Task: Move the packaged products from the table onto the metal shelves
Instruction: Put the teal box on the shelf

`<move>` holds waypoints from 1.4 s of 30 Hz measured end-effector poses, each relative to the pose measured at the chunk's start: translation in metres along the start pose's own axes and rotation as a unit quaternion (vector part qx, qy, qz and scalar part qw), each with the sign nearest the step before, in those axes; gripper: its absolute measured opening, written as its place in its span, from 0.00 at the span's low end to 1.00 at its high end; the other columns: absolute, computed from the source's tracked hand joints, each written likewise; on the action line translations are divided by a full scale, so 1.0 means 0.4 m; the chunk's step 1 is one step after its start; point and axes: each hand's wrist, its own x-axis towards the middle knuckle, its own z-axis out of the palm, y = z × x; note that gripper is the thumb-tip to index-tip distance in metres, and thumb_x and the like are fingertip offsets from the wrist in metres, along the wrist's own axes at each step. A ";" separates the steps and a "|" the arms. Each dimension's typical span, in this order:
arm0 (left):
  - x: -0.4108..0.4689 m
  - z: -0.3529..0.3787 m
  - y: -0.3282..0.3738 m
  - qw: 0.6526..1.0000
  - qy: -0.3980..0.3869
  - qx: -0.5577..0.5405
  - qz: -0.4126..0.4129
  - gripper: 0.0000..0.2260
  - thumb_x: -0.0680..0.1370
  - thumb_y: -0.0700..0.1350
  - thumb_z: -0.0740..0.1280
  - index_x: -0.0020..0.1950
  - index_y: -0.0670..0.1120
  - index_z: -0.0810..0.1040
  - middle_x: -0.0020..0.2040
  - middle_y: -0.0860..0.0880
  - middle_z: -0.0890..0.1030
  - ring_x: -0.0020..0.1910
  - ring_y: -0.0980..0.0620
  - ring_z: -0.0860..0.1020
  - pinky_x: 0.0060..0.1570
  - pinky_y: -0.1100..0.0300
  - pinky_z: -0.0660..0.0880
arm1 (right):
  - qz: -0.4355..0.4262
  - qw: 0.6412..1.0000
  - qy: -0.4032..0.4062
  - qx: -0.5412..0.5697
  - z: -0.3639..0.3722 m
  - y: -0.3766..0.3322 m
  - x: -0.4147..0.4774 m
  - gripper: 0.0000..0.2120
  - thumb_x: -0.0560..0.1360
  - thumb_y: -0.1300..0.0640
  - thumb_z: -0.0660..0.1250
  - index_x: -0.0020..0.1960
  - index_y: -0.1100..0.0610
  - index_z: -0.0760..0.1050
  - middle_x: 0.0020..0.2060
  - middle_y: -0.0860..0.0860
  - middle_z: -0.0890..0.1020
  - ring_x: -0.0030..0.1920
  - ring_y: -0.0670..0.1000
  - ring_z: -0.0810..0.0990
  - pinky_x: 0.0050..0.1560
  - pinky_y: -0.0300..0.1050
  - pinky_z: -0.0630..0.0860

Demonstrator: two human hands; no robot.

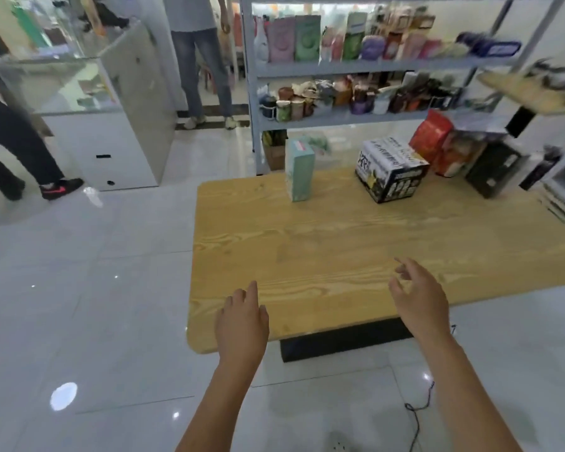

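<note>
A wooden table (307, 243) stands in front of me. At its far edge are a pale teal carton (299, 171) standing upright, a black-and-white box (390, 171), red and orange bags (433, 135) and a black box (493, 172). Behind the table rise grey metal shelves (356, 68), both visible levels filled with packets, jars and cartons. My left hand (242, 321) hovers over the table's near edge, fingers relaxed, holding nothing. My right hand (419, 298) floats over the table with fingers spread, also empty. Both hands are well short of the products.
A white glass-topped counter (111, 125) stands to the left across the tiled floor. Two people stand or walk behind it, one at far left (10, 138), one by the shelves (203, 60). A black cable (418, 409) trails on the floor near my right arm. A second wooden surface (532, 93) juts in at upper right.
</note>
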 end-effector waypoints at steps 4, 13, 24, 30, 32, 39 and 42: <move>0.035 0.091 0.194 0.999 -0.023 0.003 0.025 0.22 0.82 0.48 0.58 0.75 0.49 0.60 0.64 0.49 0.74 0.60 0.49 0.73 0.53 0.57 0.72 | 0.033 0.999 0.023 0.000 -0.101 0.159 0.084 0.18 0.78 0.58 0.63 0.68 0.53 0.70 0.56 0.49 0.78 0.58 0.51 0.75 0.53 0.47 0.72; 0.189 0.181 0.395 0.997 -0.065 0.025 0.025 0.23 0.81 0.49 0.58 0.76 0.49 0.59 0.66 0.49 0.73 0.62 0.48 0.73 0.54 0.57 0.71 | 0.103 0.994 0.001 0.030 -0.151 0.343 0.214 0.20 0.77 0.57 0.64 0.69 0.49 0.69 0.55 0.47 0.77 0.57 0.49 0.75 0.53 0.50 0.74; 0.558 0.302 0.473 0.996 -0.072 -0.009 -0.049 0.25 0.80 0.50 0.62 0.76 0.49 0.61 0.67 0.45 0.71 0.64 0.44 0.71 0.56 0.51 0.72 | 0.108 0.993 -0.043 -0.010 -0.038 0.355 0.584 0.20 0.77 0.58 0.64 0.68 0.51 0.70 0.57 0.48 0.78 0.58 0.49 0.75 0.54 0.49 0.73; 0.820 0.314 0.475 0.983 0.043 -0.090 -0.154 0.41 0.73 0.52 0.72 0.78 0.47 0.52 0.76 0.38 0.54 0.71 0.36 0.60 0.60 0.42 0.70 | 0.086 0.995 -0.034 -0.027 0.063 0.280 0.825 0.24 0.75 0.57 0.68 0.69 0.52 0.70 0.64 0.51 0.74 0.67 0.52 0.68 0.62 0.48 0.67; 0.903 0.319 0.478 0.972 0.080 -0.127 -0.180 0.45 0.72 0.54 0.73 0.79 0.48 0.49 0.77 0.37 0.49 0.74 0.36 0.55 0.62 0.40 0.70 | 0.073 0.996 -0.015 -0.046 0.095 0.256 0.892 0.27 0.73 0.52 0.70 0.70 0.52 0.68 0.67 0.52 0.71 0.69 0.53 0.64 0.65 0.51 0.67; 1.090 0.374 0.491 0.947 0.112 -0.179 -0.241 0.42 0.72 0.55 0.72 0.78 0.49 0.51 0.77 0.40 0.48 0.71 0.38 0.60 0.59 0.42 0.73 | 0.096 0.981 -0.057 -0.159 0.216 0.228 1.099 0.50 0.65 0.32 0.69 0.77 0.48 0.49 0.77 0.57 0.44 0.76 0.59 0.41 0.71 0.68 0.52; 1.116 0.393 0.502 0.943 0.156 -0.174 -0.236 0.38 0.72 0.51 0.73 0.76 0.46 0.57 0.73 0.37 0.54 0.66 0.37 0.65 0.54 0.45 0.75 | 0.117 0.976 -0.081 -0.163 0.253 0.228 1.152 0.56 0.63 0.29 0.69 0.78 0.47 0.41 0.76 0.57 0.36 0.75 0.62 0.34 0.65 0.77 0.50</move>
